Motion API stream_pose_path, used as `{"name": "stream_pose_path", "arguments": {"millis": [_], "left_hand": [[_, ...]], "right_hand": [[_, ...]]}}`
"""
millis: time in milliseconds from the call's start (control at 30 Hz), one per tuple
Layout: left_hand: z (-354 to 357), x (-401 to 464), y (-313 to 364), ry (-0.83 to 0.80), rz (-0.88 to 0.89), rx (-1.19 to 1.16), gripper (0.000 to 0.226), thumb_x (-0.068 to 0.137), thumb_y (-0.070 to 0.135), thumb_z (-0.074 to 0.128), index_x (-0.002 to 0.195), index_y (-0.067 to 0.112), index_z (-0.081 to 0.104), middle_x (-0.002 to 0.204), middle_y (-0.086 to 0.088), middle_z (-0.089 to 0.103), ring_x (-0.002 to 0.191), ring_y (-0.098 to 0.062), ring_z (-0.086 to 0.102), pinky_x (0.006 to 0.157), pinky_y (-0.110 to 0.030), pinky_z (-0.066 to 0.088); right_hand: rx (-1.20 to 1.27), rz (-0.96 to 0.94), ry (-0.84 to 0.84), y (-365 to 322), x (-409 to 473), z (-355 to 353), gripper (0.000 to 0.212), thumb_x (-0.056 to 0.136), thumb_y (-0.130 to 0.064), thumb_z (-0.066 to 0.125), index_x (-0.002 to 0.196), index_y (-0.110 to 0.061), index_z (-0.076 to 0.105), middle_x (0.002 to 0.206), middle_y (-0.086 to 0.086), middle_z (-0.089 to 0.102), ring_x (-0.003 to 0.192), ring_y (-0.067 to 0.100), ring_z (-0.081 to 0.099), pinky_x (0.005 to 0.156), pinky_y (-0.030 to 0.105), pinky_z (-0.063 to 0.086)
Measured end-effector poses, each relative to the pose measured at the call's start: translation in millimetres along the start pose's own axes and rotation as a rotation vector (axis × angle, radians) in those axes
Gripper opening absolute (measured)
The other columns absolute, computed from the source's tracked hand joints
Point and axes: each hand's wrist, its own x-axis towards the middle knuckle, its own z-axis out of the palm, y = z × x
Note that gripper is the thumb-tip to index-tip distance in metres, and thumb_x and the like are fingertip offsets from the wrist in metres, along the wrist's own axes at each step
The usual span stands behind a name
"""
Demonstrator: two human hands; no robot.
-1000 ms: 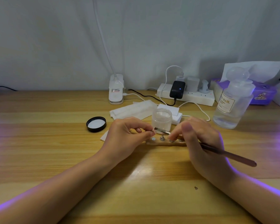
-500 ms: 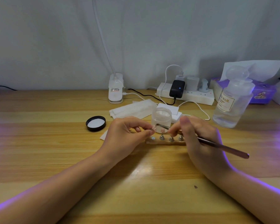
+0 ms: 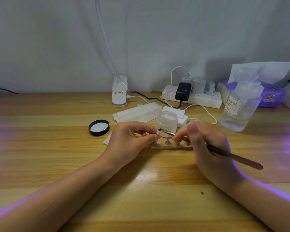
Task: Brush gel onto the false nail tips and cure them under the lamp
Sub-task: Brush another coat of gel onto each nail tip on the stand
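My left hand (image 3: pixel 130 142) pinches a small clear false nail tip (image 3: pixel 157 132) between thumb and forefinger, just above a wooden holder (image 3: pixel 172 147) with several metal studs. My right hand (image 3: pixel 206 144) grips a thin brush (image 3: pixel 233 156) like a pen, and its metal ferrule and bristles touch the nail tip. An open frosted gel jar (image 3: pixel 167 120) stands right behind the hands. Its black lid (image 3: pixel 99 127) lies to the left, inside up. A white clip lamp (image 3: pixel 119 92) with a gooseneck stands at the back.
A white power strip (image 3: pixel 192 97) with chargers and cables sits at the back right. A clear pump bottle (image 3: pixel 240 106) and a purple tissue box (image 3: pixel 271 93) stand at the right. White wipes (image 3: pixel 137 112) lie behind the jar. Purple light falls on the table edges.
Both hands have lifted slightly and moved toward the jar. The brush has kept stroking the nail tip held in my left fingers, its handle tilting a little lower.
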Motion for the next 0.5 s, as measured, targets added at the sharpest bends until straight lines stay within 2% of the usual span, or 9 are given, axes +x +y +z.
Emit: {"name": "stream_pose_path", "arguments": {"millis": [100,233,267,400,500], "left_hand": [[-0.2,-0.2,-0.4,0.006,0.002,-0.001,0.017,0.070,0.012,0.077,0.072,0.028,0.072,0.064,0.018,0.067,0.060,0.002,0.053,0.058,-0.009,0.045],[-0.2,0.2,-0.7,0.001,0.010,0.011,0.015,0.071,0.013,0.076,0.074,0.027,0.073,0.070,0.017,0.069,0.063,0.002,0.055,0.058,-0.007,0.044],[-0.2,0.5,-0.8,0.002,0.007,0.012,0.015,0.071,0.013,0.076,0.074,0.028,0.073,0.071,0.016,0.069,0.064,0.000,0.057,0.059,-0.008,0.045],[-0.4,0.5,-1.3,0.020,0.003,0.020,0.018,0.069,0.013,0.077,0.073,0.029,0.072,0.074,0.014,0.070,0.068,-0.004,0.061,0.062,-0.009,0.046],[-0.2,0.5,-0.5,0.015,0.012,0.023,0.016,0.070,0.013,0.076,0.075,0.028,0.073,0.076,0.016,0.070,0.070,-0.004,0.062,0.062,-0.007,0.045]], "right_hand": [[-0.026,-0.016,-0.025,1.0,-0.4,1.0,0.043,0.094,-0.031,0.036,0.070,-0.014,0.067,0.068,-0.007,0.062,0.068,0.009,0.057,0.070,0.033,0.043],[0.069,0.129,0.041,1.7,0.9,-2.1,0.036,0.092,-0.032,0.035,0.070,-0.023,0.063,0.068,-0.006,0.062,0.071,0.006,0.059,0.068,0.014,0.042],[0.063,0.101,0.035,0.9,0.8,-2.3,0.037,0.093,-0.032,0.035,0.071,-0.021,0.063,0.069,-0.006,0.062,0.070,0.006,0.058,0.068,0.014,0.041],[0.013,-0.026,-0.041,-0.2,-0.9,1.2,0.045,0.095,-0.033,0.035,0.072,-0.011,0.066,0.068,-0.002,0.063,0.069,0.009,0.058,0.069,0.028,0.043],[0.071,0.106,0.002,1.2,-0.5,-0.6,0.039,0.092,-0.032,0.036,0.070,-0.018,0.065,0.068,-0.006,0.063,0.070,0.005,0.058,0.069,0.016,0.041]]}}
